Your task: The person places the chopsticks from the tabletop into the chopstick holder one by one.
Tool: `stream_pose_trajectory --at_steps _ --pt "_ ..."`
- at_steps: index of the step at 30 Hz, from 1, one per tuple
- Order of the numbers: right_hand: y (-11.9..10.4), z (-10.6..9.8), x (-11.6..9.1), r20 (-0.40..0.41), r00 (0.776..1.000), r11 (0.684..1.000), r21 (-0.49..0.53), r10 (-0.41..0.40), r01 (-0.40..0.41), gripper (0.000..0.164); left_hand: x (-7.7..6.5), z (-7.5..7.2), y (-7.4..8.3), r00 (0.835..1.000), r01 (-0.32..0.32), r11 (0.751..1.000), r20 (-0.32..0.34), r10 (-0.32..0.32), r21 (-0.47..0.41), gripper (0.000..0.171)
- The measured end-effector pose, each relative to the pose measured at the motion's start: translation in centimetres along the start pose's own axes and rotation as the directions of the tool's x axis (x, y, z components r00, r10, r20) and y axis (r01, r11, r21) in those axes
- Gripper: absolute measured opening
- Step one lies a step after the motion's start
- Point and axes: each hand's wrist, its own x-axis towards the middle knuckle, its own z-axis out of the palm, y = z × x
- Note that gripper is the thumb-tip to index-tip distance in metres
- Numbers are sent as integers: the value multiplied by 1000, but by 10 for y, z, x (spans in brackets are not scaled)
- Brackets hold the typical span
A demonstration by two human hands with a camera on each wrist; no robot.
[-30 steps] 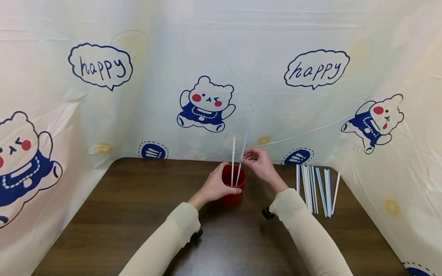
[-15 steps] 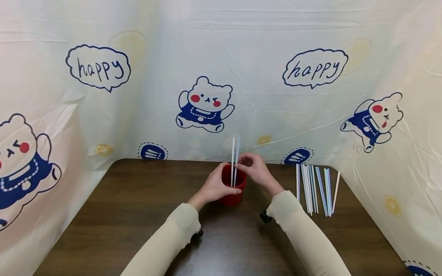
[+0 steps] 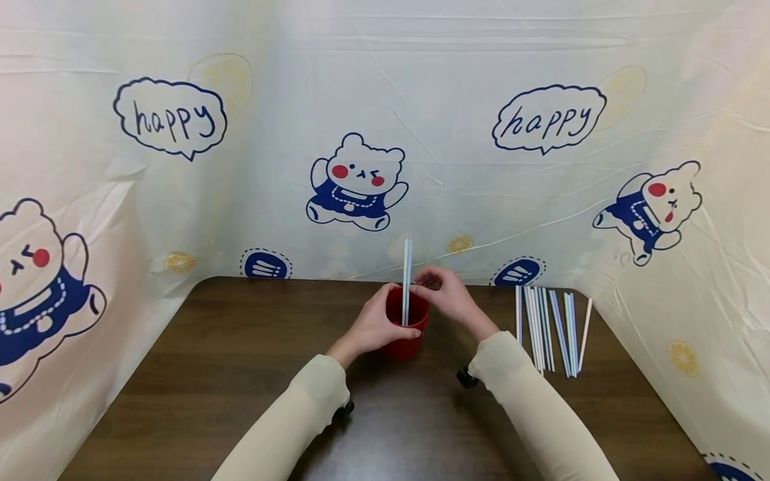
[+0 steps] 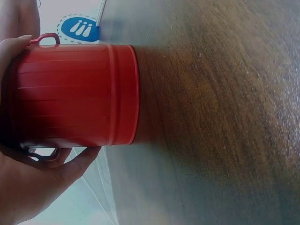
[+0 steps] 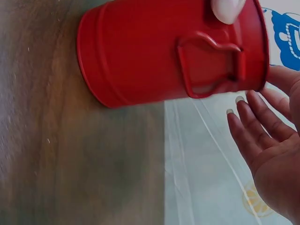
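Note:
My left hand grips a red metal bucket near its rim, thumb across the front and fingers round the far side. Two pale drinking straws stand close together in the bucket, their lower ends hidden inside. At the bucket's right rim is my right hand, its fingertips beside the straws but apart from them. The right wrist view shows that hand's lower fingers loosely bent, with nothing in them. A wire handle hangs on the bucket's side.
Several pale straws lie in a loose row on the right of the brown wooden table. A printed cloth with bears and "happy" bubbles hangs behind the table and at both sides.
The bluish straw in my right fingers came left and upright, then left the fingers and now stands against the white one. My left hand has kept holding the bucket in place.

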Motion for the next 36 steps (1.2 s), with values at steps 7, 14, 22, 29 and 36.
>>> stream_pose_trajectory --at_steps 7,14,22,29,36 --pt "0 -23 -1 -17 1000 996 -82 -21 19 22 -2 -1 1 1000 28 999 -11 -27 39 89" --pt "2 -47 -4 -79 996 933 -361 -41 10 49 -3 -2 1 999 30 999 -16 -29 28 88" --pt "21 -66 -7 -124 992 857 -512 -13 -53 54 -4 -1 0 999 34 999 -16 -34 27 87" --pt "56 -76 -17 -126 989 821 -554 83 -139 52 -2 1 -2 1000 16 999 -13 -15 37 88" --pt "86 -93 -27 -127 972 811 -536 198 -236 54 -1 1 -1 1000 3 1000 -14 -2 29 89"
